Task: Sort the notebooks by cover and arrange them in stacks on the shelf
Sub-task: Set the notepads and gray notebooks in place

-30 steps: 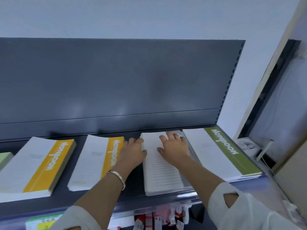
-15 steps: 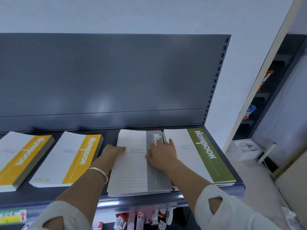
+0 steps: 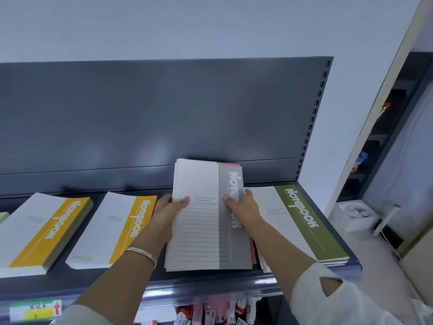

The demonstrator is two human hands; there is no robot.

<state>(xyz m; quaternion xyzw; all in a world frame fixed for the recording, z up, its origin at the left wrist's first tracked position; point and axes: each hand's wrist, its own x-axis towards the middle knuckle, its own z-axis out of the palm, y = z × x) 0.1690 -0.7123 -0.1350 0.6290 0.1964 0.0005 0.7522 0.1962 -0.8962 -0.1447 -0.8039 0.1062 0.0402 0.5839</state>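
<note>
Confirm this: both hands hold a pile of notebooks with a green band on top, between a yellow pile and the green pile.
Not quite: the band on the held pile is grey, not green. The head view shows the left hand and right hand holding it between a yellow pile and the green pile.

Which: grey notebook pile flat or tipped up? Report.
Tipped up: the grey notebook pile overlaps the back panel; left hand, right hand grip it.
</note>
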